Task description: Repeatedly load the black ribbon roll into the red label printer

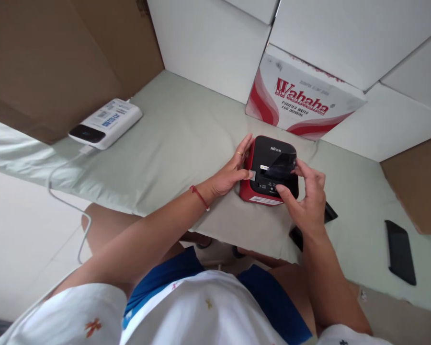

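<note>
A small portable printer, black on top with red sides, sits on the pale green cloth in front of me. It has a dark glossy cover piece on its upper right and a white label along its near side. My left hand grips its left side, the thumb pressed on a grey button and the fingers along the red edge. On the other side my right hand holds it, fingertips at the glossy piece and thumb by the small front panel. Part of a black flat object shows behind my right wrist; the rest is hidden.
A white power bank with a grey cable lies at the left. A Wahaba water carton stands at the back, against white boxes. Brown cardboard borders the left. A black phone-like slab lies at the right.
</note>
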A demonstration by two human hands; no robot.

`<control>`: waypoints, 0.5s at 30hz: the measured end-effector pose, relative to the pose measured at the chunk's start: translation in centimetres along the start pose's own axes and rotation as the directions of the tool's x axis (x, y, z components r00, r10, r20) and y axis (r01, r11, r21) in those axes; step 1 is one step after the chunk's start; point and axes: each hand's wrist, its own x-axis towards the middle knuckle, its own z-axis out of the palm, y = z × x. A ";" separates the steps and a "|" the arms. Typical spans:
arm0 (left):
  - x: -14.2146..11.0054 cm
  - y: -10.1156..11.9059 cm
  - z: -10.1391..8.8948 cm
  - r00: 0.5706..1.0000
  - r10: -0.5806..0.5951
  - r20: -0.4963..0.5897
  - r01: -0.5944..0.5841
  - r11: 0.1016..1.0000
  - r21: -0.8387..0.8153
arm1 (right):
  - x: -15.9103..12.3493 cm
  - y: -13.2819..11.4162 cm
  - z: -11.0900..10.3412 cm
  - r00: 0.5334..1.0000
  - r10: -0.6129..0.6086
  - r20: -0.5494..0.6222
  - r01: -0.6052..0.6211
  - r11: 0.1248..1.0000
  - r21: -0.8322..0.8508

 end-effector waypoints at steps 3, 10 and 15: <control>-0.1 0.1 -0.1 1.000 -0.012 0.022 0.012 1.000 0.008 | 1.9 -1.2 -0.2 0.998 0.060 0.001 -0.060 0.998 -0.017; -0.2 -0.1 0.0 1.000 -0.010 -0.006 0.009 1.000 -0.027 | 6.4 -1.6 -2.0 0.999 0.016 0.037 -0.013 0.997 -0.081; 0.0 -0.1 0.0 0.999 -0.024 -0.037 0.022 0.998 -0.061 | 8.2 -3.1 -4.0 0.997 -0.058 -0.049 0.051 0.991 -0.127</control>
